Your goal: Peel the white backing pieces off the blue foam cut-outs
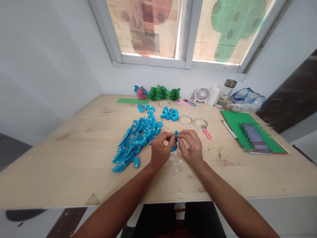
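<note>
Between my two hands, over the middle of the wooden table [81, 158], is a small curved piece of blue paper [176, 135]. My left hand [162, 148] pinches it from the left with thumb and forefinger. From the right, my right hand [192, 147] pinches the same piece near its upper end. Small white paper bits [177, 161] lie scattered below the fingers. Left of my left hand spreads a large heap of curved blue paper pieces [138, 138] with white squares on them. A smaller blue group [169, 113] lies beyond my hands.
Tape rolls [185, 120] and pink snips [206, 132] lie beyond my right hand. Green paper shapes [162, 93], a white fan [202, 95] and a glass bottle [225, 94] stand along the wall. At right are a white pen [229, 129] and a green sheet [234, 120] under a blurred object.
</note>
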The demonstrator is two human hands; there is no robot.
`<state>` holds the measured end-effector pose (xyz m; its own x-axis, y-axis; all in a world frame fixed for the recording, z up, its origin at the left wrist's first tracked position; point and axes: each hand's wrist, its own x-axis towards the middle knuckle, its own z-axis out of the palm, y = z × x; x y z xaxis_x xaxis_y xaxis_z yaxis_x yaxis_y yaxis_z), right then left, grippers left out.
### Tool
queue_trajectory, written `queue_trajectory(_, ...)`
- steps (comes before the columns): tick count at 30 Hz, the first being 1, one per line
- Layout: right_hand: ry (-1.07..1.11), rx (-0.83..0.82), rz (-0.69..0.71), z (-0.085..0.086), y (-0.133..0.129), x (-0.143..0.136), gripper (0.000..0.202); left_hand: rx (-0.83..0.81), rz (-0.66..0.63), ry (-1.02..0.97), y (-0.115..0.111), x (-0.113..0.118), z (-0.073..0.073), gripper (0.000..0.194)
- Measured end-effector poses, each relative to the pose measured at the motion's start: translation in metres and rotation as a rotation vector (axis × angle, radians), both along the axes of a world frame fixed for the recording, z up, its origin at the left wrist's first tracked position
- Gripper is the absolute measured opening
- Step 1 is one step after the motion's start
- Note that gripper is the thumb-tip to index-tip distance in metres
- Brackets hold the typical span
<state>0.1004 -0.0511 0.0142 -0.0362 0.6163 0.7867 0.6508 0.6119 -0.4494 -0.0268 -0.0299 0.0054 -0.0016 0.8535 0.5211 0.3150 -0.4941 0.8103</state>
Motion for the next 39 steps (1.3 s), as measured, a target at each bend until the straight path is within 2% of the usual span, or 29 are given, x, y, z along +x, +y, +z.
queue_trajectory(4,0.046,-0.037,0.014,0.0,0.0,-0.001,0.015,0.002,-0.001,-0.01,-0.001,0.0,0.0,0.012)
queue_trajectory(8,0.17,-0.185,0.008,-0.004,0.003,0.001,0.026,-0.067,-0.053,-0.103,0.003,0.0,-0.004,0.014)
queue_trajectory(13,0.301,-0.445,0.1,-0.009,0.01,0.006,0.012,-0.155,-0.089,-0.278,0.01,0.0,-0.011,0.016)
queue_trajectory(20,0.546,-0.658,0.201,-0.015,0.016,0.007,0.011,-0.205,-0.099,-0.319,0.01,0.001,-0.012,0.017)
queue_trajectory(24,0.65,-0.702,0.274,-0.016,0.017,0.007,0.011,-0.232,-0.123,-0.343,0.009,0.001,-0.009,0.016)
queue_trajectory(30,0.758,-0.688,0.321,-0.014,0.017,0.007,0.012,-0.362,-0.207,-0.431,0.005,0.005,-0.001,0.019)
queue_trajectory(39,0.698,-0.687,0.317,-0.016,0.017,0.007,0.013,-0.398,-0.222,-0.502,0.009,0.007,-0.005,0.01)
